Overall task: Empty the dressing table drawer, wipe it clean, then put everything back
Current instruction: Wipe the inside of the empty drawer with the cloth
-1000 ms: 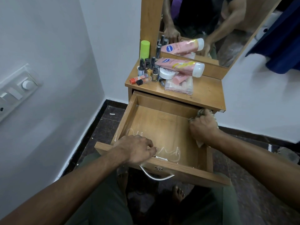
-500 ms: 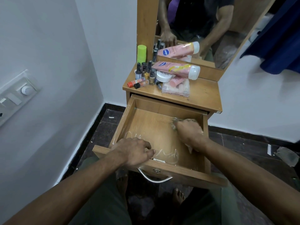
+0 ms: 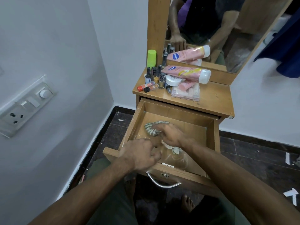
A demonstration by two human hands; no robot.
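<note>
i've swept the striped cloth point(image 3: 152, 128) from the drawer's point(image 3: 177, 114) right wall over to its left half; a second ago my right hand point(image 3: 172, 135) was scrubbing by that right wall. now its fingers lie spread over the cloth, pressing it flat on the drawer floor, with pale folds bunched under the palm. my left hand point(image 3: 141, 155), just nearside of the cloth, stays on the front edge, fingers curled over it to steady the drawer. the drawer is empty, so wiping is well along, i reckon. the tubes and bottles point(image 3: 172, 78) wait on the tabletop point(image 3: 211, 101), beyond the cloth, for the return.
</note>
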